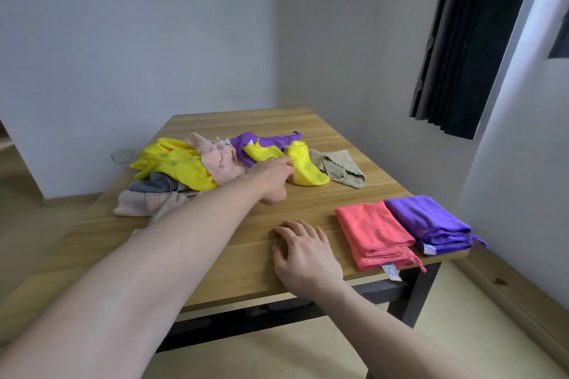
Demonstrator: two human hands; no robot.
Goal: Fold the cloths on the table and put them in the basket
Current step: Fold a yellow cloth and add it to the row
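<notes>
Now the left hand (pixel 272 174) pinches a yellow cloth (pixel 304 168) at frame centre for folding; the right hand (pixel 303 255) rests flat and empty on the table (pixel 215 243).

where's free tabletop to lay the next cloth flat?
Bare wood runs between the right hand and the unfolded pile, left of the folded coral cloth. The far strip behind the purple cloth is free too. The left hand is at a yellow cloth in the crowded middle.
</notes>
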